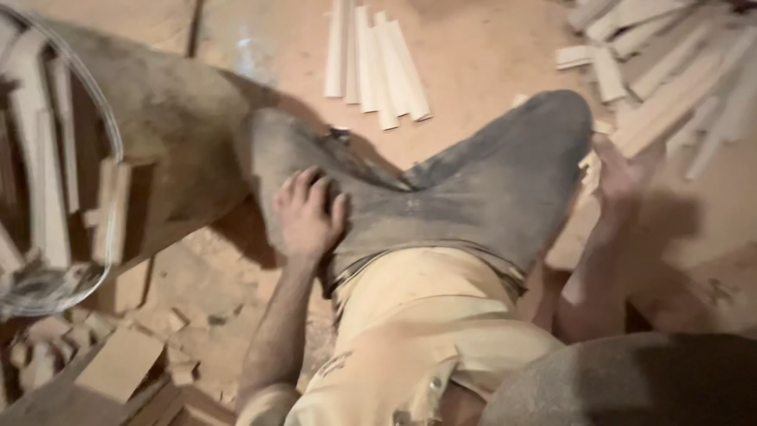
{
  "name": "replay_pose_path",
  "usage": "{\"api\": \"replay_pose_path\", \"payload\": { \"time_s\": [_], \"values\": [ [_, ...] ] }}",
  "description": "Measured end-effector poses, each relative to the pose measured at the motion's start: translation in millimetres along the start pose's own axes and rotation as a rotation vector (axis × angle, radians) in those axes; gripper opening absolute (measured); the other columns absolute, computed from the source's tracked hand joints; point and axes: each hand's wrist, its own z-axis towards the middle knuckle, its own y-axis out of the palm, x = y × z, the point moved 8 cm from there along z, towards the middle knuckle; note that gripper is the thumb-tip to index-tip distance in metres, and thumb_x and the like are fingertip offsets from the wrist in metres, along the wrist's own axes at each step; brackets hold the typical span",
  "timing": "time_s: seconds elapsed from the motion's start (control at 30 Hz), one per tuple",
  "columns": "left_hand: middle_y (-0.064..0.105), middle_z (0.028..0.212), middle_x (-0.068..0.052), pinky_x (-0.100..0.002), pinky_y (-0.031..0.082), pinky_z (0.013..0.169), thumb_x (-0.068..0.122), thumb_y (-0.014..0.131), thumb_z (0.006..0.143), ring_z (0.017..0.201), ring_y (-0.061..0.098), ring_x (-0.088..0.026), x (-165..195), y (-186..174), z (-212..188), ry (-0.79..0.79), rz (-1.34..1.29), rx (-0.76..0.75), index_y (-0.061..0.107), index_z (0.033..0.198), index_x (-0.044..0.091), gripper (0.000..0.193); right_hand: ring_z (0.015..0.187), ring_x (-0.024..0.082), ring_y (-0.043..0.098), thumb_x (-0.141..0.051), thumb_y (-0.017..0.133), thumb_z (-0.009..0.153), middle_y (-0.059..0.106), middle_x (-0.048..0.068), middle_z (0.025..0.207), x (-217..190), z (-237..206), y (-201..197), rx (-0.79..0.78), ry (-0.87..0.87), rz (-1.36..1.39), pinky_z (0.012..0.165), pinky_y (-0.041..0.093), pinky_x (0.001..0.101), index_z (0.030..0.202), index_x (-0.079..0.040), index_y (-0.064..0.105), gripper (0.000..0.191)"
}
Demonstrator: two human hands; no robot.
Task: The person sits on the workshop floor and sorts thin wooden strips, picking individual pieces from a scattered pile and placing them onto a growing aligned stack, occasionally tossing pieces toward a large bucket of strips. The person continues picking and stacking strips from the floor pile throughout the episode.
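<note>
Cream shirt (410,315) and dusty jeans (473,197) nearest; left hand (307,214) spread flat on thigh, right hand (623,177) open (blurred) beside wood strips (670,102) on floor (473,47); grip one squarely mid-length.

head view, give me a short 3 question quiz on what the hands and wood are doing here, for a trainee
1. True or false: the left hand rests flat on the thigh of the grey trousers.
2. Which is nearest the right hand?
A. the fan of pale wood strips at the top
B. the heap of wood strips at the right
C. the offcut blocks at the lower left
3. Fill in: the floor under the strips is coloured ____.

Key
1. True
2. B. The view is too blurred to tell whether the hand grips a strip.
3. Sandy brown
</note>
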Motion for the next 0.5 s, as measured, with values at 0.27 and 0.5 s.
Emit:
{"api": "replay_pose_path", "payload": {
  "time_s": [0.27,0.5],
  "values": [
    [0.061,0.135,-0.009,-0.052,0.035,0.111,0.032,0.075,0.086,0.133,0.050,-0.035,1,-4,5,-0.018,-0.024,0.041,0.070,0.119,0.013,0.038,0.080,0.016,0.076,-0.013,0.088,0.078,0.078,0.007,0.097,-54,10,322,-0.584,0.049,-0.073,0.070,0.063,0.0311,0.117,-0.001,0.072,0.044],
    [0.063,0.133,-0.010,-0.051,0.038,0.111,0.030,0.077,0.085,0.130,0.053,-0.035,-3,-9,3,-0.044,-0.041,0.081,0.070,0.119,0.011,0.039,0.087,0.031,0.073,-0.025,0.094,0.070,0.074,0.017,0.093,-64,-17,409,-0.582,-0.065,-0.454,0.078,0.061,0.0420,0.109,0.003,0.071,0.054]
  ]
}}
